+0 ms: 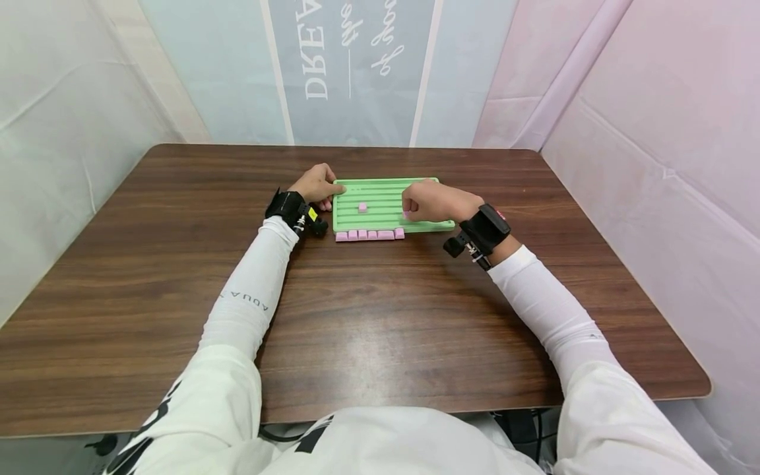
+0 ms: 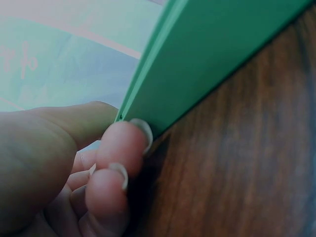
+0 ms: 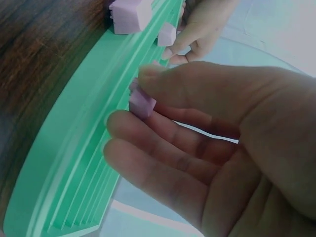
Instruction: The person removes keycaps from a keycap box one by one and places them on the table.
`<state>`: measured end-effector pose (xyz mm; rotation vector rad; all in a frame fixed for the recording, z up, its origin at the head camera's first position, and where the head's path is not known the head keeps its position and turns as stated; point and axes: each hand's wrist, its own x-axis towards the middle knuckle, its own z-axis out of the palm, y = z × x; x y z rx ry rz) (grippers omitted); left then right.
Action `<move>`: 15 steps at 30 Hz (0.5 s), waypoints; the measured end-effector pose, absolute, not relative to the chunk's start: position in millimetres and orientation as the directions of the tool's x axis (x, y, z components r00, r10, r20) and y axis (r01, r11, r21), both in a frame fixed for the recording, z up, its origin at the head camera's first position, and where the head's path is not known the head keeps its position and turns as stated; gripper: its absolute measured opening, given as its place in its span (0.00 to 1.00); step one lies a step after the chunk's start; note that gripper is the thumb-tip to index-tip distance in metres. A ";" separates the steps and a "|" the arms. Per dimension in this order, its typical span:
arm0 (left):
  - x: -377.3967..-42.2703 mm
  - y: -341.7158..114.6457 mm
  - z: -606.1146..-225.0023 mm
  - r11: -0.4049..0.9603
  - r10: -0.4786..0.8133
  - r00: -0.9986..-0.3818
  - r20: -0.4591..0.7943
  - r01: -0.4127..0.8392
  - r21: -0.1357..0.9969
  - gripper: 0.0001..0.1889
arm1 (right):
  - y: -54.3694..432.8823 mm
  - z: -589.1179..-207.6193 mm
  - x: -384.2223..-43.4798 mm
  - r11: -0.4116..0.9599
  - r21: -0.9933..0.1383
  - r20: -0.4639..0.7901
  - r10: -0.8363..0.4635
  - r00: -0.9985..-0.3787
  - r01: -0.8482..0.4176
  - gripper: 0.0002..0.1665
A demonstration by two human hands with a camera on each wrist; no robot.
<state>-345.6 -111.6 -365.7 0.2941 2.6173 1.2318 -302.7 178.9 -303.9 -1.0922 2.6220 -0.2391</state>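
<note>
A light green board (image 1: 386,179) with parallel ridges lies on the table. My left hand (image 1: 317,185) grips its left end; in the left wrist view, the thumb is by the board's upper edge and the fingertips (image 2: 121,145) touch its side. Over the right part of the board, my right hand (image 1: 436,201) pinches a pink keycap (image 3: 142,103) between thumb and fingers. Another pink keycap (image 1: 362,208) sits alone among the ridges, left of the middle. Along the board's near edge runs a row of several pink keycaps (image 1: 372,235), one wider than the others.
The board rests on a brown wood-grain table (image 1: 368,316), towards its far edge. Behind it hangs a printed cloth (image 1: 356,79), with pale sheets (image 1: 671,165) at the sides. Each wrist wears a black camera mount (image 1: 487,231).
</note>
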 end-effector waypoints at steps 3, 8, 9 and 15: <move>-343.7 -111.2 -365.5 0.625 0.274 -0.954 -0.123 0.080 0.777 0.19 | 180.0 -302.8 -301.9 0.698 -0.267 -0.223 -0.716 -0.662 -0.665 0.04; -343.1 -109.8 -364.5 0.622 0.273 -0.954 -0.122 0.078 0.779 0.18 | 180.6 -301.2 -301.6 0.695 -0.257 -0.263 -0.719 -0.644 -0.672 0.17; -343.1 -109.6 -364.2 0.623 0.273 -0.955 -0.120 0.080 0.778 0.18 | 180.5 -300.5 -301.2 0.696 -0.255 -0.270 -0.717 -0.642 -0.671 0.19; -344.0 -108.7 -364.6 0.627 0.271 -0.956 -0.113 0.086 0.774 0.16 | 178.8 -297.2 -298.2 0.694 -0.247 -0.301 -0.718 -0.627 -0.676 0.26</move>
